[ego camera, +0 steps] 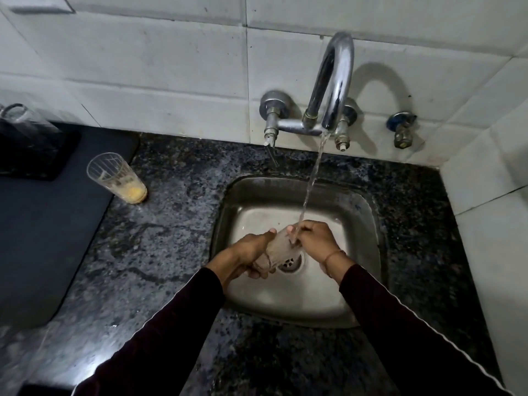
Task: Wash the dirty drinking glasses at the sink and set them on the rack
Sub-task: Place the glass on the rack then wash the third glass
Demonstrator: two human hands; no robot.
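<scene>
Head view: steel sink [368, 212] set in a dark speckled table [160, 252], white tiled wall [171, 67] behind it. Over the sink basin, a clear drinking glass [278, 248] is held tilted, its mouth toward the sink's right side, just above the drain [290, 262]. Left hand [247, 254] has its fingers curled round the glass's base end; right hand [315, 238] grips at the rim end, fingertips at the mouth. Tap [333, 81] on the wall behind the sink, running; the water stream [311, 181] falls onto the glass's rim where the right hand holds it. Left of the sink, well apart on the table, a second glass [117, 177] stands upright with yellowish residue at its bottom. Farther left of the sink, a dark mat [57, 224]; on its far corner a clear glass item [20, 121], too blurred to tell more.
</scene>
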